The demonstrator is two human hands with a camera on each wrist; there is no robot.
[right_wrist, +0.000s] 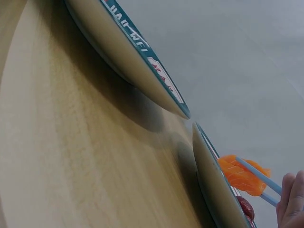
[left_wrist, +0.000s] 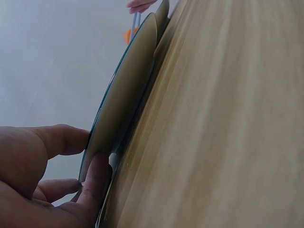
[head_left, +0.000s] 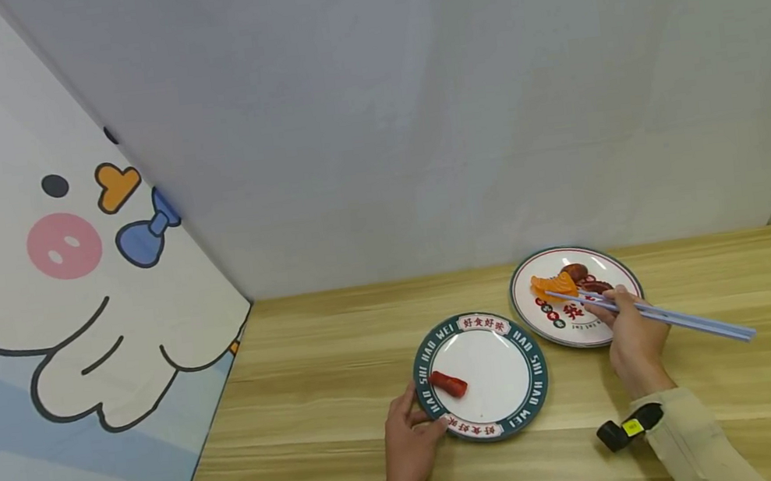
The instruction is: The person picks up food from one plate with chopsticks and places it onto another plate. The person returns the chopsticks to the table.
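both stretch forward — left hand [head_left: 408, 443] pinching the nearer plate [head_left: 496, 370], right hand [head_left: 638, 339], farther out, gripping chopsticks [head_left: 693, 322].

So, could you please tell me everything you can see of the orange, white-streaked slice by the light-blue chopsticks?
The orange, white-streaked slice resembles salmon, with a smooth, slightly glossy surface, perhaps plastic. Two slim, light-blue chopsticks touch it, apparently pinching it. It lies over the left part of the round white plate with a thin dark-green edge, beside a reddish-brown food piece. Whether its underside touches the plate is unclear.
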